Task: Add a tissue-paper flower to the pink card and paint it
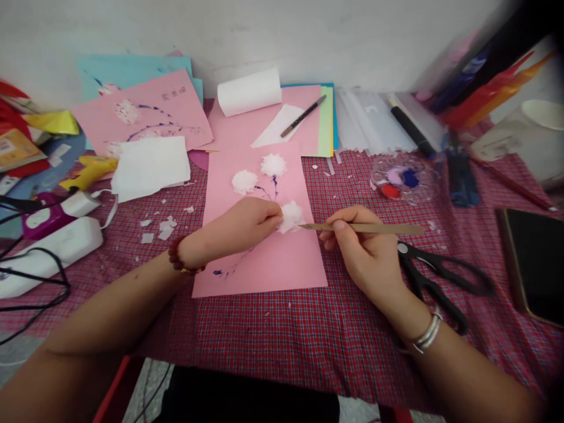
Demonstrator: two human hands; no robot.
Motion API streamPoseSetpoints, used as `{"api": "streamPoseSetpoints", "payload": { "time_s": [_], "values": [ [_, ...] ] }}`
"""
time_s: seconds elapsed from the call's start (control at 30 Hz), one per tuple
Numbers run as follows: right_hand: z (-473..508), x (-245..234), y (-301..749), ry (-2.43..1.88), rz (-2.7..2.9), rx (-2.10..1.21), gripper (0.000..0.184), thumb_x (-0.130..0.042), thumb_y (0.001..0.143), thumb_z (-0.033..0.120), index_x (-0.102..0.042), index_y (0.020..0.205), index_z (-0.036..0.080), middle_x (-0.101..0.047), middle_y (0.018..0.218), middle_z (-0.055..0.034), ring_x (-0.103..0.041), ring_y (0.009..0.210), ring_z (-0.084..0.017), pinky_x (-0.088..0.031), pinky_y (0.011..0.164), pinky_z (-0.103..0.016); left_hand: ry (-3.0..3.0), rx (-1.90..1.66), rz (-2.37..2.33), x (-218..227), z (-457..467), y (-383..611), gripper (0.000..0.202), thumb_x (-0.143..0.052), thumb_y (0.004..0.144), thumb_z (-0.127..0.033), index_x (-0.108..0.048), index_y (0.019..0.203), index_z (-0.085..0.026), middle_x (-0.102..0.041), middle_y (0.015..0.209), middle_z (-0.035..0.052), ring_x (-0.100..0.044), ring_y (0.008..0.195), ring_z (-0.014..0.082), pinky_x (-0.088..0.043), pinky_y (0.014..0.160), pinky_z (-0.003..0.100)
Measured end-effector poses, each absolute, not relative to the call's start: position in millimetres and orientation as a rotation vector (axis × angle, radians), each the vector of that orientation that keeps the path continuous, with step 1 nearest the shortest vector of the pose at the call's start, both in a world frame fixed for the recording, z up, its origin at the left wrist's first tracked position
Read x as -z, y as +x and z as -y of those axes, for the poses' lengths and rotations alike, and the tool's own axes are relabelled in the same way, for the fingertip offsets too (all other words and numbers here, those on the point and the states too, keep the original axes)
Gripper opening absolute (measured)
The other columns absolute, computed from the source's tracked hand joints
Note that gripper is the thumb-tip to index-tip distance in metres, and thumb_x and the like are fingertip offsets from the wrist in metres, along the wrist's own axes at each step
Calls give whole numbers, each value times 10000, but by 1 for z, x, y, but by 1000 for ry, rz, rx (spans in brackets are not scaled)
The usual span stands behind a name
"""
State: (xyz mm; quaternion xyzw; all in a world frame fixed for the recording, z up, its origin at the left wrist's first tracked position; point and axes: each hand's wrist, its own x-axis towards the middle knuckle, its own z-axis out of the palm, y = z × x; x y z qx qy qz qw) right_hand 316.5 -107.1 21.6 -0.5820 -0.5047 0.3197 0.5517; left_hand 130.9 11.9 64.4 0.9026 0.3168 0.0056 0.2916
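Note:
A pink sheet of paper [264,270] lies in front of me, with purple-blue painted stems and three white paper flowers on it. Two of them, the upper flower [274,165] and the left flower [244,182], stand free of my hands. My left hand [249,226] is closed at the edge of the lower flower [291,216], its fingertips touching the white petals; what they pinch is hidden. In my right hand [365,247] is a thin flat wooden stick [388,229], its pointed end reaching the same flower's lower right edge.
Black-handled scissors [440,276] lie beside my right wrist, and a phone [535,264] further right. A palette [403,179] holds paint dabs. Behind are a paper roll [249,92] and a pen [304,116]. White paper squares [152,167] and a power strip [53,255] are left.

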Motion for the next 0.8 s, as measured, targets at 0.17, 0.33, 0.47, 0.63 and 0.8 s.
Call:
{"api": "streamPoseSetpoints", "payload": {
  "time_s": [0.17, 0.33, 0.47, 0.63, 0.8],
  "values": [
    [108, -20, 316, -1381, 1223, -738, 136, -526, 955, 301, -609, 859, 252, -650, 744, -15, -616, 644, -175, -498, 589, -328, 2671, 201, -971, -62, -1, 143, 273, -408, 940, -169, -611, 761, -132, -659, 739, 84, -572, 659, 178, -363, 599, 298],
    [107, -21, 312, -1372, 1287, -732, 140, -512, 957, 256, -603, 851, 252, -630, 743, 0, -603, 643, -159, -491, 592, -311, 2898, 324, -981, -59, 6, 149, 245, -395, 912, -104, -631, 847, -114, -647, 724, 101, -607, 649, 206, -348, 559, 310],
    [109, -24, 311, -1352, 1292, -689, 136, -504, 959, 246, -597, 859, 248, -624, 737, 2, -607, 660, -165, -493, 604, -318, 2957, 296, -987, -54, 9, 149, 225, -401, 903, -92, -616, 845, -124, -634, 725, 107, -633, 675, 242, -366, 546, 325],
    [111, -27, 312, -1345, 1273, -626, 123, -500, 957, 231, -585, 870, 247, -635, 752, -4, -619, 671, -169, -497, 628, -325, 2967, 333, -1010, -58, 16, 153, 219, -407, 917, -77, -618, 866, -109, -646, 770, 124, -657, 752, 248, -407, 578, 312],
    [107, -23, 310, -1410, 1468, -593, 128, -484, 948, 219, -586, 873, 242, -625, 756, 8, -604, 670, -156, -469, 630, -303, 2922, 427, -1116, -66, 27, 161, 244, -390, 955, -86, -630, 915, -89, -676, 867, 143, -668, 845, 236, -459, 648, 296]
  ]
}}
